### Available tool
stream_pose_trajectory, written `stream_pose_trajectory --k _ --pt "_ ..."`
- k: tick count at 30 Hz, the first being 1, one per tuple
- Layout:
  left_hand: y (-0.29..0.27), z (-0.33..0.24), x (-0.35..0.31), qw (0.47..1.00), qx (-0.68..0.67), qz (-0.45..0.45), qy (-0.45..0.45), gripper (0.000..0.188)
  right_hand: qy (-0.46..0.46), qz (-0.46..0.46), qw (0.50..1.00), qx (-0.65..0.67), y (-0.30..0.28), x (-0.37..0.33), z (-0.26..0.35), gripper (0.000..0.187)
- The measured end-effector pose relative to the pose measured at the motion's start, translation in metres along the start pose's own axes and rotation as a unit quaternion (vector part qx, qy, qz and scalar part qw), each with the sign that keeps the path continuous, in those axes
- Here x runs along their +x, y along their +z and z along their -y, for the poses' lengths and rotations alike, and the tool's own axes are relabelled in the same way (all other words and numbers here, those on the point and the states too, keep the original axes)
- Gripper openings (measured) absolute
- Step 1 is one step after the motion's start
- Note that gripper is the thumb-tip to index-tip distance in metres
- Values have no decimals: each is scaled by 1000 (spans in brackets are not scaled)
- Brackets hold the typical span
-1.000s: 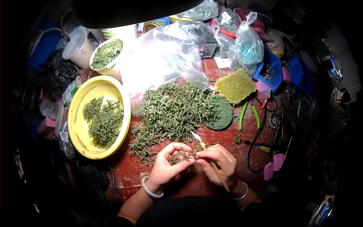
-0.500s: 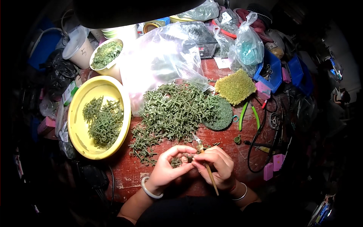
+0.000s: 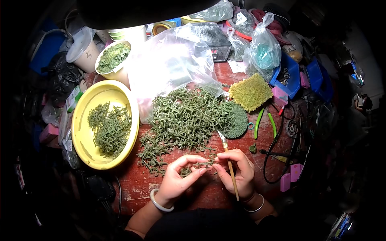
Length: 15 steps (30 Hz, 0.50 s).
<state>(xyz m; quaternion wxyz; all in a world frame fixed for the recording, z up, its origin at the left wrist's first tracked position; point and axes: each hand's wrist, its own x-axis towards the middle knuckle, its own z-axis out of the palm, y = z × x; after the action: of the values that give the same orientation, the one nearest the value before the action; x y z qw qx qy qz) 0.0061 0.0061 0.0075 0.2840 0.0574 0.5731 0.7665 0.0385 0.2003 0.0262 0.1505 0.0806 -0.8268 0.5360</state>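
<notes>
My left hand (image 3: 178,175) pinches a small green branching piece (image 3: 206,163) between thumb and fingertips at the near edge of the work. Just right of it, my right hand (image 3: 244,170) holds a craft knife (image 3: 231,174) with a wooden handle, its pale blade pointing away from me. The right thumb and forefinger are spread slightly apart near the green piece; whether they touch it is hard to see. Beyond both hands lies a heap of similar curly green pieces (image 3: 181,120). Some more loose bits sit close by the left fingers.
At the left stands a yellow basin (image 3: 77,138) with green pieces in it. A clear plastic bag (image 3: 171,60) lies behind the heap. To the right are a round green pad (image 3: 236,122), a yellow sponge-like pad (image 3: 250,93), green-handled pliers (image 3: 257,124) and a black cable (image 3: 266,164).
My right hand has moved a little to the right, away from the left fingertips, and the knife has come with it. The green piece now shows in the left fingers, which have barely moved.
</notes>
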Motion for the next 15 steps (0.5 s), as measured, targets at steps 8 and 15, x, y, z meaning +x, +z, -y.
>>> stream_pose_trajectory --k 8,15 --pt "1 -5 0 998 -13 61 -1 29 190 43 945 262 -4 -3 -4 27" --pt "-7 -9 2 945 -245 81 -202 31 165 80 944 274 -7 -1 -8 29"
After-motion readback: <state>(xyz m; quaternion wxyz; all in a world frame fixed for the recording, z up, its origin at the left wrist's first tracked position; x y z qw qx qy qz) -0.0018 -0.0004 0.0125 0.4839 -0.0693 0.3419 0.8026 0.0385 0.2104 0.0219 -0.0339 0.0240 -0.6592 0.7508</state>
